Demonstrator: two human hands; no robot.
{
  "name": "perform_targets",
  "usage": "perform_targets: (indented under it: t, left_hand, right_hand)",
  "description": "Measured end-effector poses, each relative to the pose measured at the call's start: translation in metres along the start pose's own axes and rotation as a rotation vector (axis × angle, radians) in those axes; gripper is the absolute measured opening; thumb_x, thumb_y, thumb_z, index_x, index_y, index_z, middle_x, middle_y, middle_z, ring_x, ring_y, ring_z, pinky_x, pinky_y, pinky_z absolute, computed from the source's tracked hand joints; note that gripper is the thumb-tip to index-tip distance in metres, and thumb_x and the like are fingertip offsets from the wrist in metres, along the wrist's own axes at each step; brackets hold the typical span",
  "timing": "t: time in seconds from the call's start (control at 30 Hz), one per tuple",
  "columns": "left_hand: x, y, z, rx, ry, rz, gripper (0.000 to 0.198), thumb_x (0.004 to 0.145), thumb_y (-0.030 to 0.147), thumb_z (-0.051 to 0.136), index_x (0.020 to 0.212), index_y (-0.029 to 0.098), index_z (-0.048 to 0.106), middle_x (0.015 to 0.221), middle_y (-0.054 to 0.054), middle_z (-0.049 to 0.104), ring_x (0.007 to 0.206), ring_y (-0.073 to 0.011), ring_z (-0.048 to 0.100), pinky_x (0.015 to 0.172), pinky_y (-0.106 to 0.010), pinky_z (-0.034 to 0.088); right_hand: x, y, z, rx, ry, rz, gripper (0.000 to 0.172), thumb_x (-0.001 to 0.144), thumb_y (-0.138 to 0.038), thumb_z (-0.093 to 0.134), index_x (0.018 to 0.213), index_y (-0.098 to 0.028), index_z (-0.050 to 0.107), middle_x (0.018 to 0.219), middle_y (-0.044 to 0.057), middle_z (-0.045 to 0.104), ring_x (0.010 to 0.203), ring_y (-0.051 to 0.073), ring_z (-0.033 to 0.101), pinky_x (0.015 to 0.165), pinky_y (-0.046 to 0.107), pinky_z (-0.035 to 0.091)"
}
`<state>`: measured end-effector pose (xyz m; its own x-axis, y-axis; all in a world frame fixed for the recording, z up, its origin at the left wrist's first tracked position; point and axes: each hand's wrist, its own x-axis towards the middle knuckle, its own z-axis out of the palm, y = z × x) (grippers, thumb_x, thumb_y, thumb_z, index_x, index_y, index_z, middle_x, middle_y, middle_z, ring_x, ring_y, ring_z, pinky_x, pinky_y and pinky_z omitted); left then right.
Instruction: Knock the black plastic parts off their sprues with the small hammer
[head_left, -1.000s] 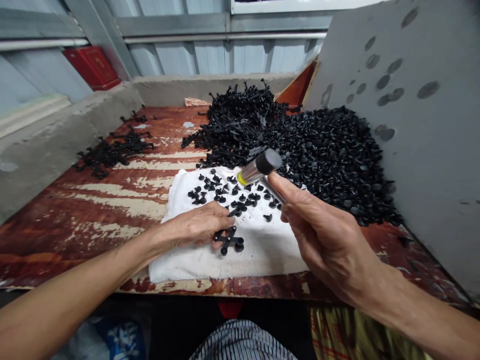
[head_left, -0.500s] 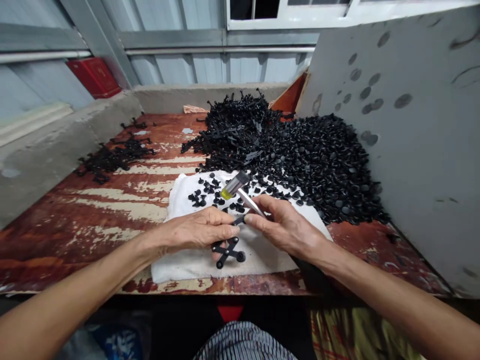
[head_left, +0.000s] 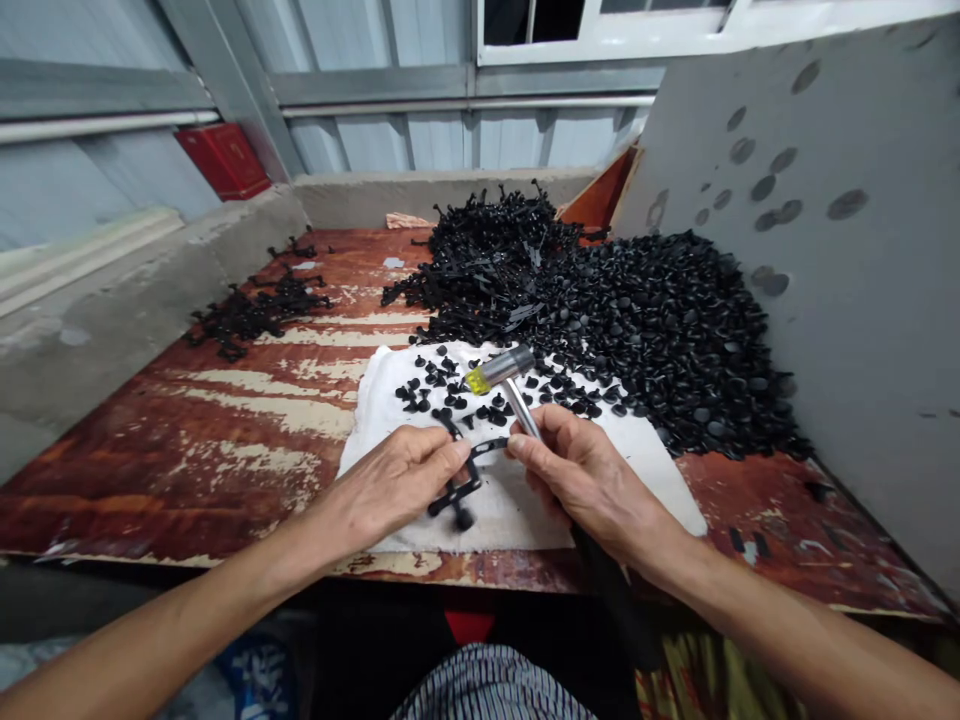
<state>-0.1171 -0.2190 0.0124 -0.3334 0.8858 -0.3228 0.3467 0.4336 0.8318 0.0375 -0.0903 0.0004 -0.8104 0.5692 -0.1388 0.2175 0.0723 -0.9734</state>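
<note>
My left hand (head_left: 394, 483) pinches a black plastic sprue (head_left: 461, 490), a cross-shaped runner with round parts on its ends, lifted slightly over a white cloth (head_left: 525, 500). My right hand (head_left: 581, 470) grips the metal handle of a small hammer (head_left: 501, 370) whose grey head with a yellow tip points up and left; its fingertips also touch the sprue's upper arm. Several loose black buttons (head_left: 450, 385) lie on the cloth just beyond both hands.
A big heap of black round parts (head_left: 675, 330) and tangled sprues (head_left: 487, 250) fills the back right of the worn red wooden table (head_left: 225, 430). A smaller sprue pile (head_left: 255, 305) lies far left. A grey board (head_left: 847, 250) walls the right side.
The hammer came down from a raised position to just above the cloth. Both hands closed in on the sprue, which my left hand tilted up off the cloth.
</note>
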Motion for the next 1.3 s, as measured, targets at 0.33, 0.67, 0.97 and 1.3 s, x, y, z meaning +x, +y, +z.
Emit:
perform_targets:
  t: [0.33,0.67,0.97,1.3]
  left_hand:
    - [0.028,0.017,0.0,-0.215,-0.022,-0.146,0.022,0.087,0.024,0.049,0.066,0.017,0.05,0.056,0.003,0.055,0.039,-0.0058,0.043,0.035,-0.017,0.032]
    - [0.047,0.011,-0.008,-0.187,-0.113,-0.183,0.024,0.089,0.021,0.047,0.066,0.015,0.051,0.054,0.004,0.053,0.034,-0.0022,0.035,0.03,-0.013,0.021]
    - [0.046,0.007,-0.009,-0.116,-0.116,-0.143,0.024,0.086,0.029,0.051,0.066,0.014,0.053,0.053,0.004,0.05,0.036,-0.0027,0.033,0.032,-0.014,0.02]
    - [0.046,0.013,-0.01,-0.12,-0.106,-0.157,0.025,0.086,0.025,0.05,0.064,0.015,0.053,0.05,0.004,0.049,0.035,-0.0025,0.033,0.032,-0.013,0.02]
  right_hand:
    - [-0.005,0.004,-0.015,-0.017,0.033,0.019,0.024,0.088,-0.045,0.052,0.081,-0.022,0.048,0.049,-0.009,0.042,0.039,0.008,0.034,0.034,0.019,0.024]
    - [-0.009,0.018,-0.028,0.048,0.039,0.057,0.031,0.087,-0.052,0.052,0.079,-0.023,0.043,0.048,-0.01,0.041,0.038,0.006,0.034,0.035,0.017,0.026]
    - [-0.009,0.02,-0.029,0.079,0.034,0.049,0.031,0.086,-0.052,0.051,0.078,-0.023,0.044,0.049,-0.01,0.041,0.039,0.006,0.035,0.035,0.017,0.027]
    - [-0.009,0.02,-0.029,0.067,0.028,0.046,0.029,0.087,-0.049,0.05,0.078,-0.022,0.045,0.049,-0.01,0.041,0.04,0.006,0.035,0.036,0.018,0.028]
